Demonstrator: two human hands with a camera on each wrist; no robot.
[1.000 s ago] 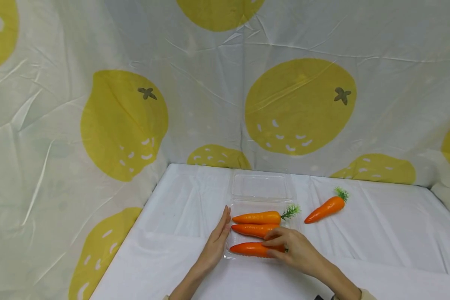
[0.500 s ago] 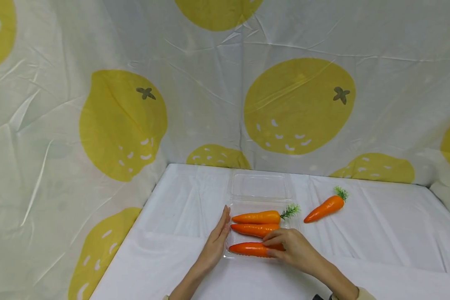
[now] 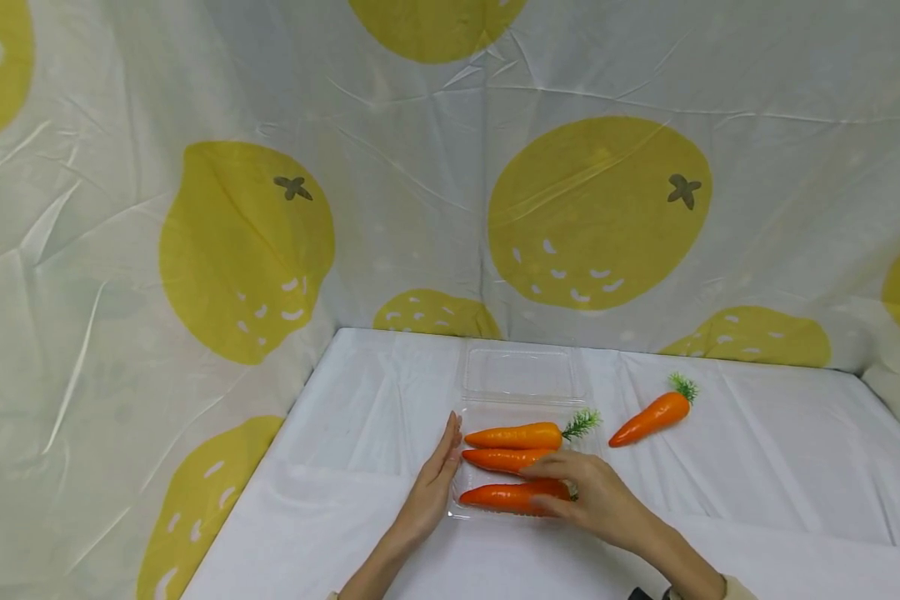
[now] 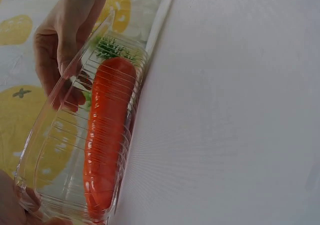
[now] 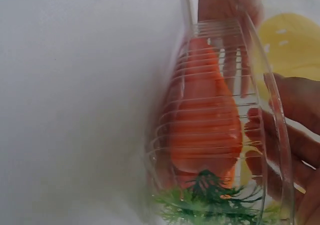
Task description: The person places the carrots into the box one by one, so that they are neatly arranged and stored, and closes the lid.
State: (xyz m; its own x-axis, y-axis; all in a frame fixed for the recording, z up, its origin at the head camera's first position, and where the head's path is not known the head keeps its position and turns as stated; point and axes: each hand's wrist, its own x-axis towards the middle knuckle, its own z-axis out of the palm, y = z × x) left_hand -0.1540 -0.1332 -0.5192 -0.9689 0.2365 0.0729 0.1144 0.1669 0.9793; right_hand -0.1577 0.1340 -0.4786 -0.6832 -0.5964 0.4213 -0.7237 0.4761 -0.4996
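Note:
A clear plastic clamshell box (image 3: 465, 515) lies on the table with its lid (image 3: 525, 371) folded back. Three carrots rest in its base: a lighter orange carrot (image 3: 517, 436) at the back, a middle carrot (image 3: 498, 460) and a redder front carrot (image 3: 506, 497). My left hand (image 3: 427, 496) lies along the box's left side, fingers straight. Over the right part of the box, my right hand (image 3: 596, 500) has its thumb and fingers spread above the front carrot, holding nothing. It covers the middle carrot's top end. Through the ribbed wall, the right wrist view shows the front carrot (image 5: 205, 125) and green leaves (image 5: 210, 200).
One more carrot (image 3: 651, 418) with a leafy top lies outside the box, to its right. White cloth (image 3: 780, 467) covers the table. A lemon-print curtain (image 3: 420, 192) hangs behind and to the left.
My right hand has let go of the front carrot, its thumb and fingers now spread apart. The front carrot stays in the box. My left hand has kept its place.

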